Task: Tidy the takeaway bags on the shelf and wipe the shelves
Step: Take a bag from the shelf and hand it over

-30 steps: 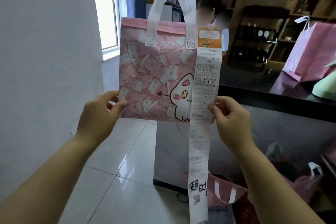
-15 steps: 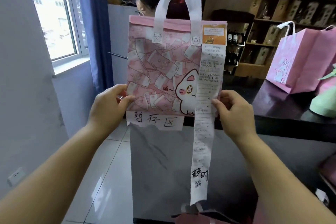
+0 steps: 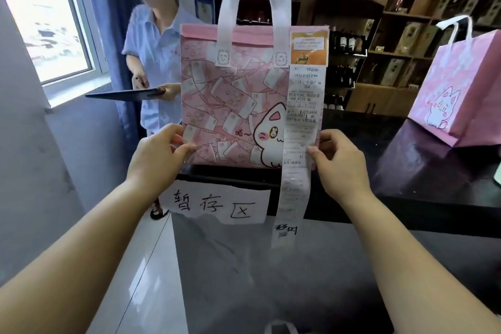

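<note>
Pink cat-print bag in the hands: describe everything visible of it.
The flat pink fabric-like bag is held upright, printed with banknotes and a white cartoon cat lower right. Two white strap handles rise from its darker top band. A long orange-topped white paper receipt hangs down its right side past the bottom. The left hand pinches its lower left edge, the right hand its lower right.

Daylight from window (image 3: 46, 22) at left; shelves (image 3: 423, 35) dim; wide-angle edges bent.

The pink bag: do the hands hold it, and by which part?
Yes. The left hand pinches the pink bag at its lower left edge; the right hand pinches its lower right edge, by the receipt.
</note>
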Motion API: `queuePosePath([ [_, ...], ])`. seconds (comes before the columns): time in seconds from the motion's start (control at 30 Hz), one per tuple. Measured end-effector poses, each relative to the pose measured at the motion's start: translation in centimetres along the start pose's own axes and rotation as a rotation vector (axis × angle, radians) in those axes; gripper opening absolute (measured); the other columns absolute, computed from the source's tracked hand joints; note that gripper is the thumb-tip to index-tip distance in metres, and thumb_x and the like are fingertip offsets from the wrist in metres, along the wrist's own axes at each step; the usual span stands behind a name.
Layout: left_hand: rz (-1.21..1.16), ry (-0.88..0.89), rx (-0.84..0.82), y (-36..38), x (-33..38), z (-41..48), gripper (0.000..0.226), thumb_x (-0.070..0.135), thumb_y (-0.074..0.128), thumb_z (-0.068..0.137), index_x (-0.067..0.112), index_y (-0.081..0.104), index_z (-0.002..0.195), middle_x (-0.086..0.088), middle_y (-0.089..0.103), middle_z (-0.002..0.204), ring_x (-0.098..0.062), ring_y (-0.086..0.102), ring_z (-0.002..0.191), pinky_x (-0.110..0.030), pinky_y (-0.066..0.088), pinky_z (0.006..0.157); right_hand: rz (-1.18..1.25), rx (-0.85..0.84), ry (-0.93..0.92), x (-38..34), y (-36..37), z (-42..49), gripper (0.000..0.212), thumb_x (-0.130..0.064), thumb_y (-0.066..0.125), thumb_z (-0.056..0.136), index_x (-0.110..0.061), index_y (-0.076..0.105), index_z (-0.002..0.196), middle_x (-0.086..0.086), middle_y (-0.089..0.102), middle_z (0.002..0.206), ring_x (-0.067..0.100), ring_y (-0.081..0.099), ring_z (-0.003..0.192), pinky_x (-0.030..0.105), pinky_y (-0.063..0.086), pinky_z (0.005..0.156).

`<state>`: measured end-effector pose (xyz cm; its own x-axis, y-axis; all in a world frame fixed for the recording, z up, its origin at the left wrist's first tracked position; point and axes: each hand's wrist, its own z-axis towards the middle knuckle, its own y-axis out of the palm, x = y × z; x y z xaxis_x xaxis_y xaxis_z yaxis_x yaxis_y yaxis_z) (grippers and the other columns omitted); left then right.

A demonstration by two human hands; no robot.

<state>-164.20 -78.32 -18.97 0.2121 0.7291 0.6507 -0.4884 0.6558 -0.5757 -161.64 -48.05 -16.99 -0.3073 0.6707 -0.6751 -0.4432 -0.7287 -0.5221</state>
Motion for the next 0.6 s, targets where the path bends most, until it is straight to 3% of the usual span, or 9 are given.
queuePosePath([
  [0.2,0.009,-0.018,-0.028,0.4,-0.1,0.9,0.028,0.038,0.064,0.084,0.027,0.059,0.109,0.019,0.058,0.081,0.005,0.055,0.070,-0.015,0.036,0.056,0.008,-0.033,0.019,0.6,0.3,0.9,0.009,-0.034,0.063,0.085,-0.037,0.056,0.091,-0.019,0.064,0.081,-0.005,0.060,0.072,0.011,0.041,0.057],
  [0.37,0.022,-0.004,-0.047,-0.2,0.5,0.5,0.031,0.040,0.062,0.084,0.026,0.060,0.111,0.015,0.060,0.085,0.007,0.053,0.070,-0.024,0.039,0.065,-0.053,-0.030,-0.007,0.1,-0.6,0.8,0.013,-0.037,0.063,0.085,-0.033,0.061,0.096,-0.022,0.062,0.083,-0.005,0.060,0.076,0.011,0.043,0.059],
  [0.5,0.054,0.005,-0.016,-1.2,1.0,-0.2,0.038,0.041,0.064,0.083,0.020,0.060,0.113,0.008,0.065,0.091,-0.008,0.059,0.075,-0.027,0.042,0.071,-0.198,-0.005,-0.032,-0.7,-1.9,0.0,0.030,-0.042,0.061,0.085,-0.024,0.062,0.108,-0.012,0.064,0.090,0.007,0.061,0.081,0.028,0.051,0.068],
  [0.6,0.082,0.017,0.016,-2.1,1.5,-1.6,0.034,0.042,0.064,0.082,0.020,0.061,0.108,0.005,0.067,0.093,-0.012,0.060,0.078,-0.029,0.043,0.073,-0.297,0.033,-0.091,-1.3,-3.0,-1.2,0.029,-0.042,0.062,0.085,-0.021,0.063,0.105,-0.007,0.065,0.091,0.011,0.060,0.079,0.030,0.051,0.067],
])
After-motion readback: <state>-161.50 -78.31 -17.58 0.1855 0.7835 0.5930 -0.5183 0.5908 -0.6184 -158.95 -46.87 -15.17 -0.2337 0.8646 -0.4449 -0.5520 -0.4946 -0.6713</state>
